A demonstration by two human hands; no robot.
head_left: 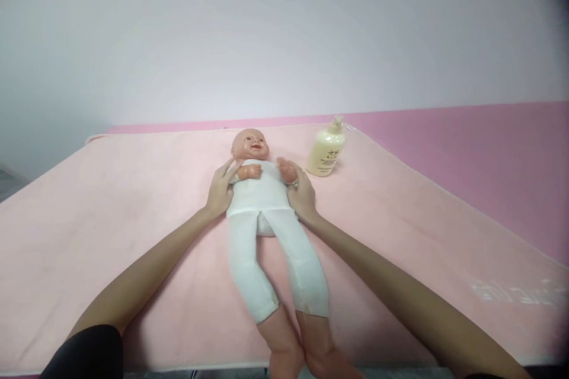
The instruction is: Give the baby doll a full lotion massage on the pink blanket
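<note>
A baby doll (262, 186) lies on its back with its head toward the wall and its feet at the near edge. Its torso and upper legs are white; its head, hands and lower legs are skin-toned plastic. My left hand (219, 189) grips the doll's side by the shoulder and arm, thumb and forefinger at its upper arm. On the other side my right hand (303, 194) is around the doll's other arm, just below its raised plastic hand. Some of my fingers are hidden behind the doll's body.
A pale yellow pump bottle (326, 151) stands just beyond my right hand. Pink towelling (169, 183) covers the table under the doll, with a darker pink surface (466, 160) showing at the right. A white partition wall (267, 53) rises behind.
</note>
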